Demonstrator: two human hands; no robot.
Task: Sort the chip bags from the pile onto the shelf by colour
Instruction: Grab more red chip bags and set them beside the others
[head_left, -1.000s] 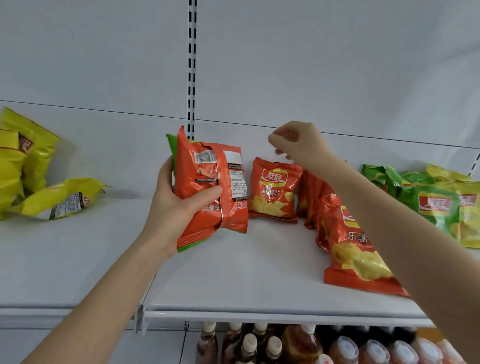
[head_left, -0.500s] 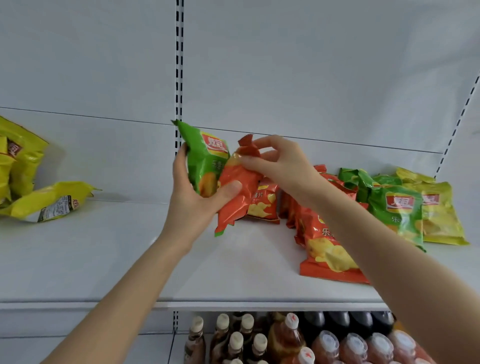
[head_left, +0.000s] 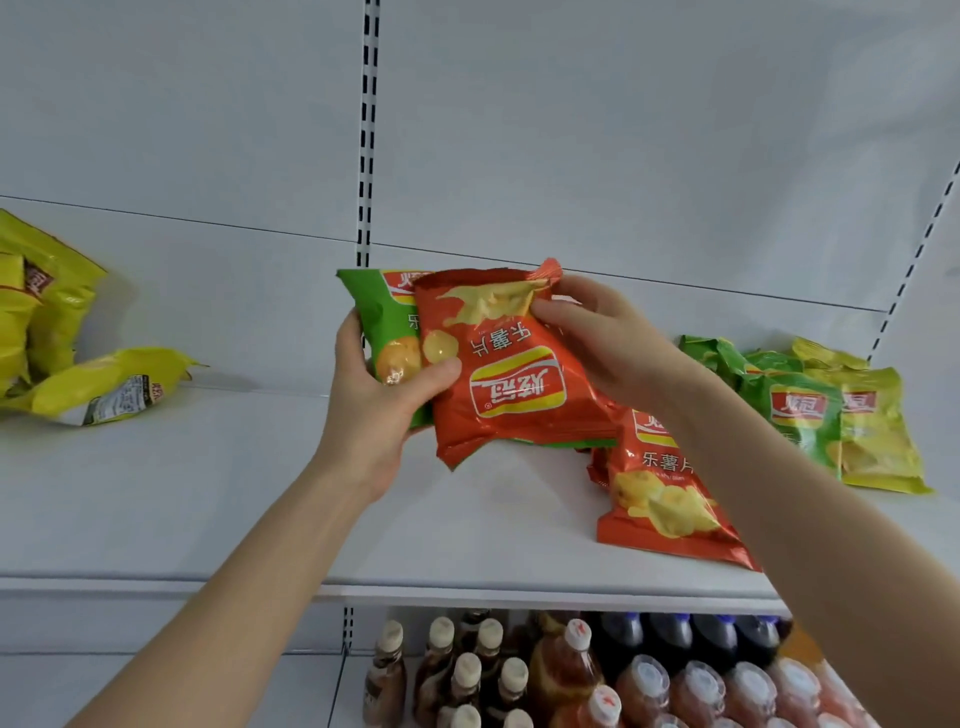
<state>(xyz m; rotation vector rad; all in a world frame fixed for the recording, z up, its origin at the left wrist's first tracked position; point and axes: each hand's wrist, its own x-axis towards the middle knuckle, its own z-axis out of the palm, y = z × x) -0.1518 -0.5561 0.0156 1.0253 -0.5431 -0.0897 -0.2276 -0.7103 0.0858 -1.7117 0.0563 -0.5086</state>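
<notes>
Far left of the slotted rail, yellow bags lean at the back of the shelf, with a loose yellow bag lying flat on their rail side. At the foot of the rail, the left hand is clamped round two bags at once. A green bag sits at the back against the fingers and a red bag in front, the thumb pressed on its left edge. The red bag is held above the shelf, upside down by its logo, its long axis roughly upright and leaning a little. Just right of the rail, the right hand pinches that bag's upper right edge, so it sits between both hands and overlaps the green one. Its likely place is with the flat red bag further right of the rail, below and to the right of the held one. The right hand is nearer, though its own forearm crosses over that spot. Furthest right of the rail, a piled green bag overlaps a piled yellow bag. Under the rail's foot, bottles stand on the lower level, out of the way.
</notes>
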